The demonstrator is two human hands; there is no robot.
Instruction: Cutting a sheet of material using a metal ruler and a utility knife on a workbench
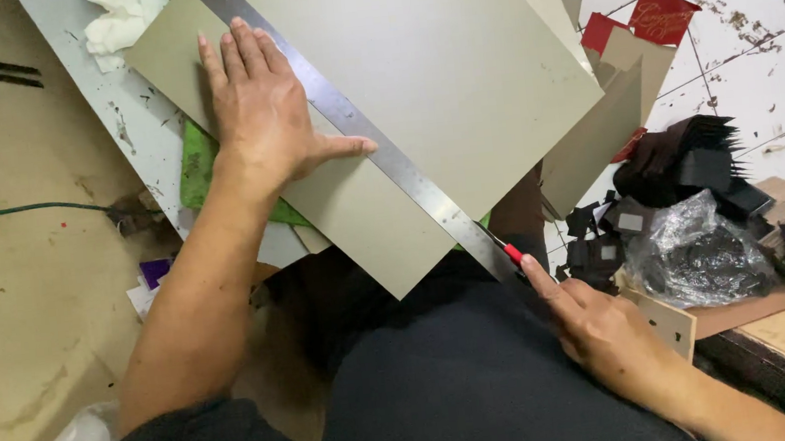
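A large grey-beige cardboard sheet lies tilted on a green cutting mat. A long steel ruler runs diagonally across the sheet. My left hand presses flat on the sheet, thumb against the ruler's edge. My right hand grips a small red-handled knife at the ruler's near end, just past the sheet's lower edge, index finger stretched along it.
More cardboard offcuts and red boxes lean at the upper right on a tiled floor. A pile of black pieces and a clear plastic bag sit to the right. A white cloth lies at the top left, a cable on the left.
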